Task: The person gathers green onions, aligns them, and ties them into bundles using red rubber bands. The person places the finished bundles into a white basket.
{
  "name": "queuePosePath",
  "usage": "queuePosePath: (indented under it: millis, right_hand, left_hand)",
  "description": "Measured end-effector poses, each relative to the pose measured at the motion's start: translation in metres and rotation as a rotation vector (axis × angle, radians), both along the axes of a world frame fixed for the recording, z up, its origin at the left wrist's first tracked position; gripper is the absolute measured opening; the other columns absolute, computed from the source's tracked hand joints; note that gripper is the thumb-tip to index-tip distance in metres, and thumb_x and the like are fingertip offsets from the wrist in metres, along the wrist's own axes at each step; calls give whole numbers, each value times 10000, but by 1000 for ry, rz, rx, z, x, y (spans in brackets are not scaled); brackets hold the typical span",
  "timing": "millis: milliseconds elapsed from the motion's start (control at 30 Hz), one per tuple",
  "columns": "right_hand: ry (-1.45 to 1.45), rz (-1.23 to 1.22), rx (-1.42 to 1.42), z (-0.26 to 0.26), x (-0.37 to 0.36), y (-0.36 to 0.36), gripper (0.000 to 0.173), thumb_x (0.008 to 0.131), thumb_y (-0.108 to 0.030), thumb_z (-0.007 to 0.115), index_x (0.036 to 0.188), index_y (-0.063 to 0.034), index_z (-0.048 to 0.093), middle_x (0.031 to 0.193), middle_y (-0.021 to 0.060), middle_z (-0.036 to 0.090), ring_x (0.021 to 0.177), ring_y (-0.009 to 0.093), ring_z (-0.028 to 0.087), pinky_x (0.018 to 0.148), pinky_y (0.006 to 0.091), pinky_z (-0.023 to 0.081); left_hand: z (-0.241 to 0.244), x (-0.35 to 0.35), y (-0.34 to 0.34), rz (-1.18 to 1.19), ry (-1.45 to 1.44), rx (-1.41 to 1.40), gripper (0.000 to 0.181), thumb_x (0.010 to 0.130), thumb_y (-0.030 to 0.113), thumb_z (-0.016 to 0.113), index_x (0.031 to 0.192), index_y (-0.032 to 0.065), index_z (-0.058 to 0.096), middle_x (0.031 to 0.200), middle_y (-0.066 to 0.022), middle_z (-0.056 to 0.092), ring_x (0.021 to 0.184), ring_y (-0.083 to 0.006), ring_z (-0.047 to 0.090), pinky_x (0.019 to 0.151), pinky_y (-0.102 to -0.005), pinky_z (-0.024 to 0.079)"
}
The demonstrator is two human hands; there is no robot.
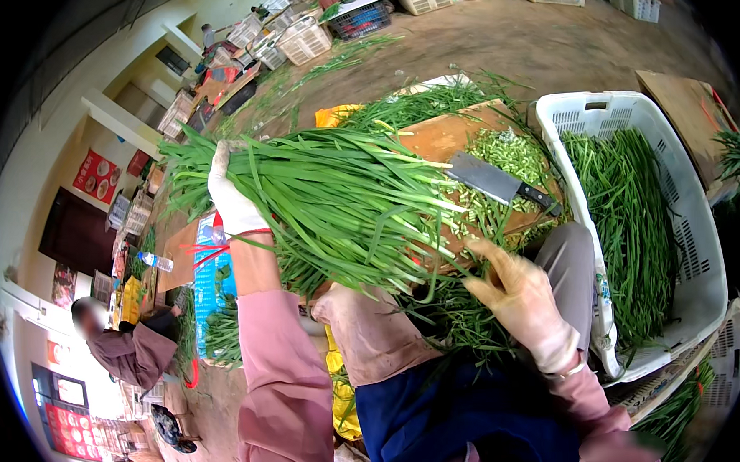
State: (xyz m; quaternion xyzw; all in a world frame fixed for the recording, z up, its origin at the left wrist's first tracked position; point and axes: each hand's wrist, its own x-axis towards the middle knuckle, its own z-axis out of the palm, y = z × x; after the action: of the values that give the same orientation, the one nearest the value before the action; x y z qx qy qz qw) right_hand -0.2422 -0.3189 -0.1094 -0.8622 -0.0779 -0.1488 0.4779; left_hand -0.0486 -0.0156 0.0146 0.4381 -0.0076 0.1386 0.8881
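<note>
My left hand (233, 194), in a white glove, is closed around the leafy end of a large bunch of garlic chives (343, 195). The pale stem ends fan out to the right over a wooden chopping board (431, 133). A cleaver (489, 177) with a black handle lies on the board among chopped stem pieces (510, 151). My right hand (511, 292), in a yellowish glove and slightly blurred, is below the board with its fingers apart and nothing in them. Loose green leaves (469, 320) lie beside it.
At right stands a white plastic crate (695, 214) holding more chives (627, 230). A blue crate (206, 283) is left of my forearm. A person (131, 350) sits at far left. Several crates (303, 40) stand farther back. My knee (572, 258) is between board and white crate.
</note>
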Motion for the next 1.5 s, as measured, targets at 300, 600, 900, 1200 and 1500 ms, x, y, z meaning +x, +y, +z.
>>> queuePosePath:
  millis: [300, 600, 900, 1200, 1500]
  right_hand:
    - [-101, 215, 322, -7, 23, 12, 245, 833, -293, 714, 910, -62, 684, 823, 126, 669, 762, 316, 636, 723, 352, 520]
    - [201, 328, 413, -32, 23, -2, 612, 886, -445, 618, 1312, -17, 515, 1238, 217, 585, 1181, 315, 531, 1020, 367, 391]
    - [204, 390, 1086, -57, 43, 12, 315, 912, -163, 635, 1194, -22, 627, 1129, 22, 665, 1019, 107, 570, 939, 287, 445]
    - [489, 496, 1295, -61, -6, -27, 192, 956, -210, 577, 956, -24, 625, 714, -10, 497, 646, 121, 459, 622, 261, 407]
    - [416, 99, 247, -106, -12, -45, 246, 911, -210, 616, 1092, -50, 666, 890, 81, 680, 747, 151, 601, 710, 261, 476]
  left_hand:
    - [8, -15, -29, 7, 30, 96, 258, 927, 322, 554, 930, 67, 592, 865, -79, 621, 836, -256, 602, 783, -420, 504]
    - [0, -20, -43, -113, -88, -84, 183, 925, 282, 588, 851, 114, 584, 821, -19, 582, 855, -227, 563, 814, -385, 474]
    - [9, -64, -62, -222, -263, -3, 237, 966, 320, 521, 843, 119, 504, 795, -3, 522, 858, -207, 548, 945, -463, 436]
    - [-77, -89, 43, 124, -166, 45, 331, 978, 371, 455, 897, 68, 558, 912, -90, 619, 888, -270, 584, 871, -424, 469]
    - [-152, -132, 85, 243, -178, -202, 285, 969, 360, 501, 804, 128, 516, 805, -43, 559, 877, -257, 551, 880, -476, 455]
